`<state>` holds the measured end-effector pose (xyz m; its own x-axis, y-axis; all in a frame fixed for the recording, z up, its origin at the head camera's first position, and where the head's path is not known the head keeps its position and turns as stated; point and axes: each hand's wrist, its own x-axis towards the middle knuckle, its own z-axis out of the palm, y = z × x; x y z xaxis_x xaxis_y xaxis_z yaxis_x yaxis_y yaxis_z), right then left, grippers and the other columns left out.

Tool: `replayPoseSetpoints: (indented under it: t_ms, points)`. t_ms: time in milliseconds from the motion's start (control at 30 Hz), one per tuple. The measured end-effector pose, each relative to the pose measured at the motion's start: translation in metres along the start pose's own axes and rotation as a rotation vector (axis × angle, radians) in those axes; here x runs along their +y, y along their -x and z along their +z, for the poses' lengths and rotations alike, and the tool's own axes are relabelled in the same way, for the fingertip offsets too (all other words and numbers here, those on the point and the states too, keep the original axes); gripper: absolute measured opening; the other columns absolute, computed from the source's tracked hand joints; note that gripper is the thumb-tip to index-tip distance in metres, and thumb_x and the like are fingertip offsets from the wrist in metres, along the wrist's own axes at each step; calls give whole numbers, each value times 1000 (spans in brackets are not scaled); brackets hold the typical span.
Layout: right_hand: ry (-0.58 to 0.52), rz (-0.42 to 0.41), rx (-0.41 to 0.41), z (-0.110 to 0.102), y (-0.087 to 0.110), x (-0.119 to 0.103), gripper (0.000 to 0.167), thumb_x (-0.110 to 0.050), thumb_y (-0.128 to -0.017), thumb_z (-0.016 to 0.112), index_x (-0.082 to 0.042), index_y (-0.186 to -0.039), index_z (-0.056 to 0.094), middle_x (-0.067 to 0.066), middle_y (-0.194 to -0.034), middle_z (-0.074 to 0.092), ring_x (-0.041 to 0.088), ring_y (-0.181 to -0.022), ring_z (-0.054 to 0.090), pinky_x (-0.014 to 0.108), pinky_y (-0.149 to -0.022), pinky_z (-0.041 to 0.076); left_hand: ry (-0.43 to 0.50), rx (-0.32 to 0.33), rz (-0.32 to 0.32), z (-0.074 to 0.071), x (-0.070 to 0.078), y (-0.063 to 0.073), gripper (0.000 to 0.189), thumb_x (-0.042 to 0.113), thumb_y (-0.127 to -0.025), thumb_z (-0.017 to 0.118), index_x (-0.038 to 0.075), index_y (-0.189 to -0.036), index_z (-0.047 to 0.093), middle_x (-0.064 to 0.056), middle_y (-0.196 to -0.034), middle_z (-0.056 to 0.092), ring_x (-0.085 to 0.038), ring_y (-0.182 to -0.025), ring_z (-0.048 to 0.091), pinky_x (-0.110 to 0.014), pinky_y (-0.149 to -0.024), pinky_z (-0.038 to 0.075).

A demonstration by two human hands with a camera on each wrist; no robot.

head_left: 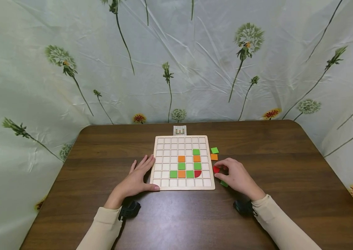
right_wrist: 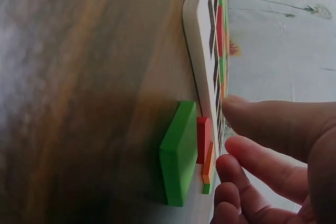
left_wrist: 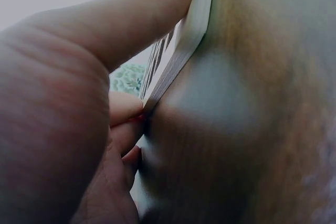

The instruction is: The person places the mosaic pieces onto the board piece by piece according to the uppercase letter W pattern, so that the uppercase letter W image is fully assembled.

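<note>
"What's left of the left fingers?"

"Brown wooden table (head_left: 101, 156), reaching a slanting side edge well apart from them. Past its far edge, beyond all the fingertips, hangs a pale flower-printed cloth (head_left: 201, 69)."

"And the left hand (head_left: 135, 179)?"

"Fingers spread, tips at the left rim of a gridded board (head_left: 186, 188), thumb at its near corner."

"Just right of those fingers?"

"The board itself, flat on the wood, green, orange and red tiles (head_left: 181, 166) in its cells. A small card (head_left: 180, 130) lies by its far edge, farther out than the fingers."

"Then?"

"A narrow strip of wood between the board's right rim and the right hand (head_left: 238, 176). Its thumb and forefinger stand parted about a loose red piece (head_left: 216, 169) on the table. An orange tile (head_left: 214, 157) and a green tile (head_left: 215, 150) sit beyond those tips; a second green one (right_wrist: 178, 156) lies nearer, by the thumb."

"Room rightward?"

"Wood runs broadly from that hand to the right edge, well apart from its fingers."
</note>
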<state>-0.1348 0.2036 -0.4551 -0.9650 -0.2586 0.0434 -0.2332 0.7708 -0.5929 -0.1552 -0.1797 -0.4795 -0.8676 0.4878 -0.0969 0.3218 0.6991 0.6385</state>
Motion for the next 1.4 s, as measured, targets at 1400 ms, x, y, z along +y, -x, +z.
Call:
replayPoseSetpoints:
  t_ms: [1400]
  points:
    - [77, 2, -60, -6, -6, -2, 24, -10, -88, 78, -5, -111, 75, 6, -102, 67, 21, -88, 58, 42, -79, 53, 5, 1, 3, 0, 0, 0, 114, 52, -77, 83, 5, -160, 21, -9, -167, 14, -31, -154, 4, -60, -118, -7]
